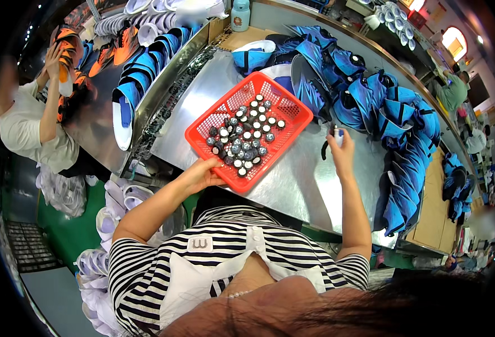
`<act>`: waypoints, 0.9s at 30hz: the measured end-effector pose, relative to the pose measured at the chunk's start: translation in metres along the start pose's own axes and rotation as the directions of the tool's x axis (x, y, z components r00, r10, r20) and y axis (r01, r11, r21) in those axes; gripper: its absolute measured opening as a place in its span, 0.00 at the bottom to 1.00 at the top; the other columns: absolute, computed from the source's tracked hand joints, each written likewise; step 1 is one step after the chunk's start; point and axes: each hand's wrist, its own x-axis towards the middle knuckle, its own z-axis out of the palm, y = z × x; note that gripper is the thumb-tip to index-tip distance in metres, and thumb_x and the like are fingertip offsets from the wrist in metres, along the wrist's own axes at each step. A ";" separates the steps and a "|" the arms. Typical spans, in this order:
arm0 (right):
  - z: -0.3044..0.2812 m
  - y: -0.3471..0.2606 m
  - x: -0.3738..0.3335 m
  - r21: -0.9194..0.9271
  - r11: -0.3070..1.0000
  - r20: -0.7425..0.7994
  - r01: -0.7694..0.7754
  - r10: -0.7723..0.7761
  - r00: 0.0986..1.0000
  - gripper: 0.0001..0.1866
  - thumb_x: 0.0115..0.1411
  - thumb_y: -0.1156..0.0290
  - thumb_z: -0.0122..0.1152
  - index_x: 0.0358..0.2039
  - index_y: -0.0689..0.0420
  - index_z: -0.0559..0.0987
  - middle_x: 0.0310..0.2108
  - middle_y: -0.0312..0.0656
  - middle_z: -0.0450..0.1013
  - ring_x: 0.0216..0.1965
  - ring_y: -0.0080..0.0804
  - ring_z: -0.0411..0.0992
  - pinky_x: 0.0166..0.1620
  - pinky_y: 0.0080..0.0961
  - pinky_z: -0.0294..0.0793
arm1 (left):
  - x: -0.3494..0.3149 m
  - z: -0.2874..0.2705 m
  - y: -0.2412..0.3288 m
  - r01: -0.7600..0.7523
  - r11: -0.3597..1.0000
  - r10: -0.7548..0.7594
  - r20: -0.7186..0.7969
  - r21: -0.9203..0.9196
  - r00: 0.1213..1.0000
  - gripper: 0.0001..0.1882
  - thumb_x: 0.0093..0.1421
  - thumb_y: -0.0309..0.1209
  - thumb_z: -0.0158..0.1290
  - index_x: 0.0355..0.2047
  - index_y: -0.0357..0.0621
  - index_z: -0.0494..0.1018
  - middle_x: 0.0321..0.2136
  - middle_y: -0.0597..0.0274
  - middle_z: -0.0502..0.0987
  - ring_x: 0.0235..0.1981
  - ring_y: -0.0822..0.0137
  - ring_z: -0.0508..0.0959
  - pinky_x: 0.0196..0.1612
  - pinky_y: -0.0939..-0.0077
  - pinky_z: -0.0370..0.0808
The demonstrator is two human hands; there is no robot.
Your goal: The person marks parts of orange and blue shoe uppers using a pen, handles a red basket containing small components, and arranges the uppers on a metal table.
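Nearest the wearer, we find the left hand [203,174], its grip clasped on the near-left edge of a red basket [237,183]. The basket sits over the near part of the metal surface [315,188]; we cannot tell whether it rests there or is partly held up. Should that one-sided grip slacken, we judge the near corner could dip and spill the loose small dark pieces [247,135], which lie unsecured inside.

Beyond and to the right, the right hand [343,149] pinches a small pale item [338,132]; its exact kind is unclear to us. A fingertip-only grip may let it slip. A dark strip [324,150] shows just beside these fingers; we note a risk of snagging.

Farther out, blue shoe uppers [410,163] crowd the right side and far edge, some close against the basket. Pushing the basket that way could, in our view, topple the pile or mark the fabric.
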 end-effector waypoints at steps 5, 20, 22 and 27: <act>-0.026 -0.077 -0.012 0.507 0.838 0.166 -0.203 0.136 0.977 0.08 0.61 0.72 0.56 0.40 0.58 0.72 0.35 0.39 0.75 0.36 0.26 0.74 0.43 0.23 0.73 | -0.038 0.003 -0.027 -0.127 0.990 0.126 -0.027 -0.058 0.992 0.27 0.62 0.27 0.47 0.62 0.43 0.56 0.55 0.54 0.70 0.52 0.58 0.77 0.49 0.55 0.79; 0.004 -0.021 -0.014 -0.658 0.703 0.319 0.271 -0.066 0.945 0.16 0.54 0.68 0.58 0.40 0.64 0.70 0.35 0.55 0.74 0.38 0.50 0.74 0.42 0.47 0.73 | -0.017 0.107 -0.034 0.124 0.986 -0.141 0.173 0.108 0.975 0.22 0.63 0.29 0.48 0.57 0.43 0.59 0.51 0.55 0.72 0.51 0.57 0.76 0.49 0.53 0.79; -0.012 0.006 -0.030 -0.768 0.595 0.255 0.236 -0.054 0.965 0.15 0.53 0.68 0.59 0.39 0.62 0.71 0.36 0.52 0.74 0.39 0.49 0.74 0.43 0.47 0.73 | -0.005 0.124 -0.043 0.177 0.976 -0.203 0.237 0.126 0.950 0.22 0.63 0.29 0.47 0.57 0.43 0.60 0.53 0.54 0.72 0.51 0.58 0.76 0.52 0.53 0.77; -0.057 0.029 -0.047 -0.858 0.479 0.111 0.185 -0.178 0.978 0.15 0.51 0.66 0.60 0.37 0.60 0.73 0.37 0.47 0.74 0.43 0.45 0.72 0.45 0.43 0.73 | 0.023 0.165 -0.073 0.299 0.938 -0.342 0.335 0.174 0.878 0.21 0.64 0.31 0.46 0.57 0.42 0.61 0.55 0.53 0.70 0.53 0.58 0.75 0.58 0.53 0.71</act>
